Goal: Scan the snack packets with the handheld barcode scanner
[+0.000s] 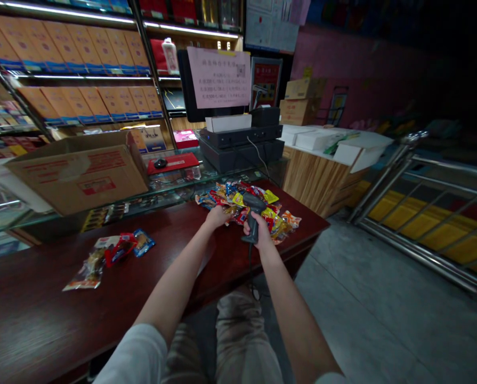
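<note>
My right hand (260, 226) is wrapped round the grip of a dark handheld barcode scanner (252, 205), its head pointing away over the pile and its cord hanging below. To its left, my left hand (218, 216) is at the near edge of a heap of small snack packets (276, 226) in red, blue, yellow and clear wrappers. Its fingers are closed at a gold-coloured packet (233, 210), and the fingertips are partly hidden. Apart from the heap, a clear packet (89, 269), a red packet (120, 249) and a blue packet (143, 242) lie on the left of the counter.
The dark red wooden counter (158, 266) adjoins a glass display case (174, 189) bearing an open cardboard box (90, 173). Behind the heap stands a cash drawer (242, 154) with a monitor (186, 85). A metal railing (430, 213) is at right.
</note>
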`<move>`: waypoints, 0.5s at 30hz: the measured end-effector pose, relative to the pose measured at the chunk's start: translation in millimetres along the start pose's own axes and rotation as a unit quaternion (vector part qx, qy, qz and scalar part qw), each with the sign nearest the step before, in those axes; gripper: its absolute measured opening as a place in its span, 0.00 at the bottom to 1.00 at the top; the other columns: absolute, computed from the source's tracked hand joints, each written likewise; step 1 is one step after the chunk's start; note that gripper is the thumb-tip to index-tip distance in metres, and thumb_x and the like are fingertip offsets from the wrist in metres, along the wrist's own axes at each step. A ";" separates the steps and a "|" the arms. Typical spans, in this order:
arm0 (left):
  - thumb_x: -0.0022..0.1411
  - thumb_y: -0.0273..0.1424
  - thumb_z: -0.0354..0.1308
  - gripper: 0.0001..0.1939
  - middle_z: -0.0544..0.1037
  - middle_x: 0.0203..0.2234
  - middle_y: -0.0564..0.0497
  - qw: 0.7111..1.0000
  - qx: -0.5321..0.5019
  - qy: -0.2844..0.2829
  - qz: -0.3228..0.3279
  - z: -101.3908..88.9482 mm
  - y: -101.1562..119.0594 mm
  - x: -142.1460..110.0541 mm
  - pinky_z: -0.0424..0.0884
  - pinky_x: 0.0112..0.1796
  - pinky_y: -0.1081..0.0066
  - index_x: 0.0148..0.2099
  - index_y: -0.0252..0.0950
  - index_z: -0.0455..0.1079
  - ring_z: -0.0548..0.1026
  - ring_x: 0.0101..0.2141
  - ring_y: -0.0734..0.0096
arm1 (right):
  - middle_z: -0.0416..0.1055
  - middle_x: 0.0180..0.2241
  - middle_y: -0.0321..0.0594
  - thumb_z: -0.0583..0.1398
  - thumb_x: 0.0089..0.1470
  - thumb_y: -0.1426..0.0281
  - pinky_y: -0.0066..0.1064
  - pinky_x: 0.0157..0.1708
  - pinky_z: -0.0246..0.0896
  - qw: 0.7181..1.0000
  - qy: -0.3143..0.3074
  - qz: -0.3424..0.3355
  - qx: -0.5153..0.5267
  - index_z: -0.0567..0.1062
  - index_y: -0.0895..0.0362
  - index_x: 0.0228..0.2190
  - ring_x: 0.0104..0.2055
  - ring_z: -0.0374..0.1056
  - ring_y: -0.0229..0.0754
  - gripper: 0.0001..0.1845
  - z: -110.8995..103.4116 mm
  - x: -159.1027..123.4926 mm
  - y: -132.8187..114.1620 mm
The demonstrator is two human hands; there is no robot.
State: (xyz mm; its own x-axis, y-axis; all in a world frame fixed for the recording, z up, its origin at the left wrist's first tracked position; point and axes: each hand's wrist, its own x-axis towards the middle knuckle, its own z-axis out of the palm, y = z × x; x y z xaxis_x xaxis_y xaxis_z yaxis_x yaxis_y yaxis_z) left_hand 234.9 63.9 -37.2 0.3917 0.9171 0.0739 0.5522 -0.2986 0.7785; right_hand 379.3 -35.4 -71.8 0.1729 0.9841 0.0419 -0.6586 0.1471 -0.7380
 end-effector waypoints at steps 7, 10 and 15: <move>0.49 0.39 0.72 0.18 0.80 0.27 0.46 0.958 -0.241 -0.124 -0.095 -39.0 -23.7 -38.1 0.73 0.31 0.68 0.35 0.32 0.74 0.78 0.28 0.67 | 0.67 0.18 0.30 0.66 0.48 0.57 0.24 0.13 0.50 1.000 -0.010 0.010 -0.016 0.72 0.55 0.36 0.14 0.54 0.31 0.18 0.5 0.2 1.1; 0.44 0.36 0.74 0.24 0.80 0.31 0.49 0.936 -0.338 -0.081 -0.059 -60.5 -41.0 -59.0 0.74 0.34 0.68 0.41 0.36 0.69 0.79 0.30 0.68 | 0.76 0.28 0.34 0.67 0.47 0.60 0.25 0.13 0.50 1.000 -0.005 0.003 -0.001 0.72 0.54 0.38 0.15 0.55 0.30 0.18 3.7 -1.8 -1.3; 0.47 0.31 0.69 0.20 0.78 0.32 0.52 0.965 -0.232 0.121 0.020 -75.8 -73.5 -77.4 0.75 0.38 0.67 0.42 0.37 0.67 0.79 0.35 0.67 | 0.74 0.24 0.31 0.68 0.46 0.59 0.24 0.12 0.50 0.999 -0.041 0.012 -0.022 0.71 0.54 0.35 0.15 0.53 0.30 0.18 8.8 -7.3 -2.3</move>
State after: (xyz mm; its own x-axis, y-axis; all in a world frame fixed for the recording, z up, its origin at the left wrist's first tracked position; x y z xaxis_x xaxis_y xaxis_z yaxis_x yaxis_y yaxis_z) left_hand 108.3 34.9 -52.9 0.1912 0.9591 0.2086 0.1291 -0.2353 0.9633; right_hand 373.0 -42.1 -64.6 0.0957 0.9924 0.0769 -0.6292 0.1202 -0.7679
